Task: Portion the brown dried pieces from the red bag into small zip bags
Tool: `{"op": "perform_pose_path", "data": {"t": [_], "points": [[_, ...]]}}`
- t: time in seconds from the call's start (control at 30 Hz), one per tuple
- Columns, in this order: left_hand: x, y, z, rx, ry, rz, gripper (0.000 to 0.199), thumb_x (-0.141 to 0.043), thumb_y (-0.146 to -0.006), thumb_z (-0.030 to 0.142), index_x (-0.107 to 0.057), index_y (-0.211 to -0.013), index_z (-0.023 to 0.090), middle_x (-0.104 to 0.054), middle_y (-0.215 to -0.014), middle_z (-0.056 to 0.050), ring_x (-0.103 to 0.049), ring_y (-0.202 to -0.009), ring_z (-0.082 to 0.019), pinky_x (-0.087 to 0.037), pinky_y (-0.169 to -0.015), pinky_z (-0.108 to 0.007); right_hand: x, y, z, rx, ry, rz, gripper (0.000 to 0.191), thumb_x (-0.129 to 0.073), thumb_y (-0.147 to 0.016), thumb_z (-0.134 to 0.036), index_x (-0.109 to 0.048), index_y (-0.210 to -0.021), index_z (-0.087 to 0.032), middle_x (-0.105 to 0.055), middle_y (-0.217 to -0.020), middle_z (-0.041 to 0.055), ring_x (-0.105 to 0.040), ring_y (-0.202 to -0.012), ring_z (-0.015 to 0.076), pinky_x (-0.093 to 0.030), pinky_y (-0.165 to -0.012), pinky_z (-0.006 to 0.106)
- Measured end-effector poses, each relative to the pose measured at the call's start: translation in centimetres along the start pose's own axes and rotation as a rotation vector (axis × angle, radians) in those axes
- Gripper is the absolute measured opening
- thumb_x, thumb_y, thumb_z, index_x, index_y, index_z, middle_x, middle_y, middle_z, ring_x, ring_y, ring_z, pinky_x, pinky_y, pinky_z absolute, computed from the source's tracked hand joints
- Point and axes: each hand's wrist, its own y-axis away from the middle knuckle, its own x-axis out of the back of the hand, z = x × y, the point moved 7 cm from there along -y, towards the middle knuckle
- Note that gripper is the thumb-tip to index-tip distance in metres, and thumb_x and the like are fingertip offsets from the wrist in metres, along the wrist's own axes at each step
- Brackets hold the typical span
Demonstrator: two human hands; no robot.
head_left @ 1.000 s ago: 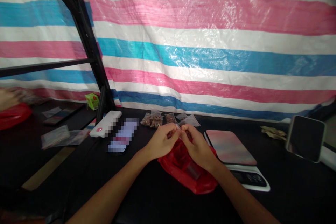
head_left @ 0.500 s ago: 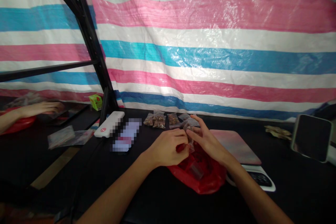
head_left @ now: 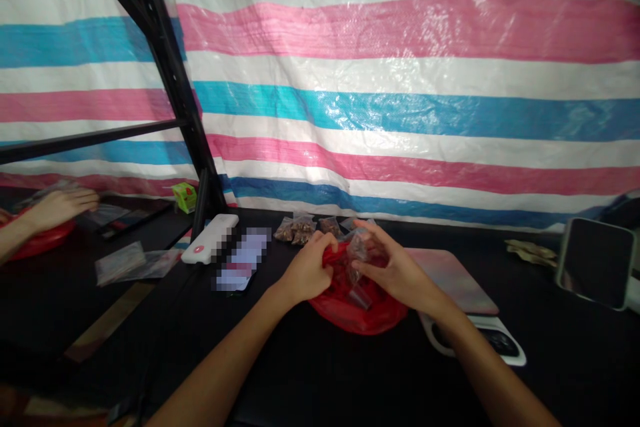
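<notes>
The left hand (head_left: 307,273) closes on the red plastic bag (head_left: 357,310), while the right hand (head_left: 397,273) seems to curl around a small clear bag (head_left: 361,248), partly hidden by the fingers.

Clock read from the hands, 12 = away fr body; left hand (head_left: 307,270) & right hand (head_left: 395,273) sit over red bag (head_left: 353,303), w/ clear baggie (head_left: 363,248) held btwn them; row of small bags (head_left: 300,230) at 12, just past the fingers, blocks a straight reach fwd; striped tarp (head_left: 400,93) behind that stops anything further; scale (head_left: 450,280) at 3, just beside right hand, is in the way on that side; propped screen (head_left: 595,263) well past it at 3; blurred card (head_left: 243,259) & power bank (head_left: 210,238) at 10, near left hand, w/ narrow strip of black table (head_left: 280,360) btwn; black shelf post (head_left: 173,93) beyond them at 10; co-worker's hand (head_left: 57,208) well apart at 9; way back at 6 runs btwn the forearms.
</notes>
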Motion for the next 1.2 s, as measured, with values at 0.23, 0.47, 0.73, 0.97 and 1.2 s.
{"op": "perform_pose_path", "data": {"t": [0.23, 0.47, 0.73, 0.97, 1.2], "points": [[1.2, 0.6, 3.2, -0.178, 0.056, 0.039, 0.064, -0.076, -0.079, 0.021, -0.052, -0.138, 0.026, -0.055, -0.136, -0.008, -0.05, -0.128, -0.028, -0.041, -0.113, -0.045, 0.3, -0.3, 0.3, 0.08, 0.036, 0.083, 0.064, -0.077, -0.085, -0.028, -0.05, -0.144, -0.033, -0.068, -0.11, 0.0015, -0.069, -0.093, 0.0188, -0.059, -0.085, 0.034], [-1.3, 0.1, 0.9, -0.032, 0.164, -0.083, 0.044, -0.078, -0.086, 0.045, -0.07, -0.124, 0.027, -0.065, -0.118, -0.006, -0.054, -0.118, -0.028, -0.042, -0.11, -0.046, -0.1, -0.2, 0.4, 0.063, 0.079, 0.093, 0.065, -0.078, -0.084, -0.03, -0.051, -0.144, -0.033, -0.068, -0.117, 0.0044, -0.069, -0.095, 0.0218, -0.059, -0.085, 0.039], [-0.9, -0.5, -0.6, -0.006, 0.148, 0.019, 0.05, -0.085, -0.08, 0.042, -0.073, -0.128, 0.032, -0.062, -0.122, -0.007, -0.055, -0.123, -0.029, -0.041, -0.113, -0.047, 1.0, -0.1, -2.2, 0.335, 0.311, 0.202, 0.007, -0.066, -0.094, -0.024, -0.072, -0.098, -0.026, -0.064, -0.116, 0.0061, -0.063, -0.114, 0.0234, -0.049, -0.103, 0.039], [-0.7, -0.6, 0.0, -0.067, 0.191, 0.033, 0.049, -0.085, -0.079, 0.044, -0.074, -0.124, 0.029, -0.07, -0.122, -0.008, -0.061, -0.12, -0.029, -0.045, -0.111, -0.046, 1.8, 0.1, -2.3, 0.322, 0.391, 0.256, 0.008, -0.066, -0.097, -0.028, -0.073, -0.099, -0.026, -0.056, -0.085, 0.0007, -0.058, -0.078, 0.0174, -0.048, -0.072, 0.03], [1.1, -1.1, -2.8, 0.082, 0.225, 0.238, 0.047, -0.03, -0.11, 0.041, -0.064, -0.135, 0.021, -0.07, -0.135, -0.009, -0.062, -0.126, -0.024, -0.045, -0.114, -0.043, 4.3, 0.3, -2.2, 0.283, 0.516, 0.474, 0.016, -0.063, -0.098, -0.036, -0.073, -0.102, -0.024, -0.07, -0.092, 0.0029, -0.06, -0.075, 0.0179, -0.047, -0.072, 0.031]]}}
